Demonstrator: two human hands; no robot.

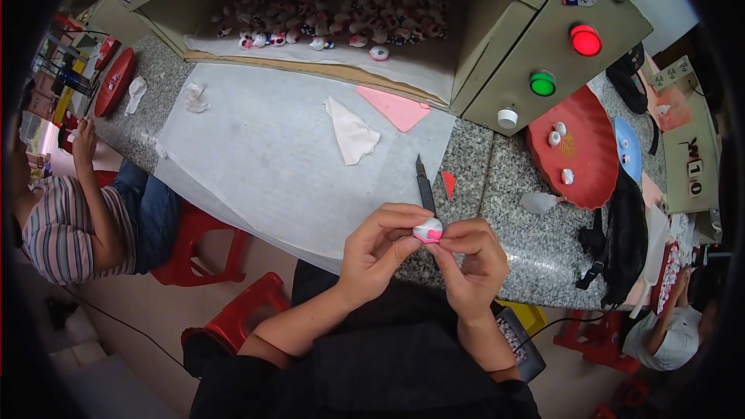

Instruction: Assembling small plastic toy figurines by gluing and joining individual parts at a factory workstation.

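Observation:
Between the fingertips of my left hand [376, 254] and my right hand [473, 262] is a small round white figurine piece [428, 228] with a bright pink part on its lower front. Both hands pinch it from the sides, above the counter's front edge. Just beyond my fingers a craft knife [424, 185] with a dark handle lies with its blade pointing away from me. Beside the knife is a small red scrap [448, 185]. Farther off, a white cloth [351, 132] and a pink sheet [394, 109] rest on the white paper [256, 136].
Several small white figurines [334, 19] crowd a box-like machine [512, 54] with red and green lights at the back. A red scalloped tray [597, 151] and blue dish [625, 147] stand right. Red stools [198, 248] are left. People [74, 221] sit on both sides.

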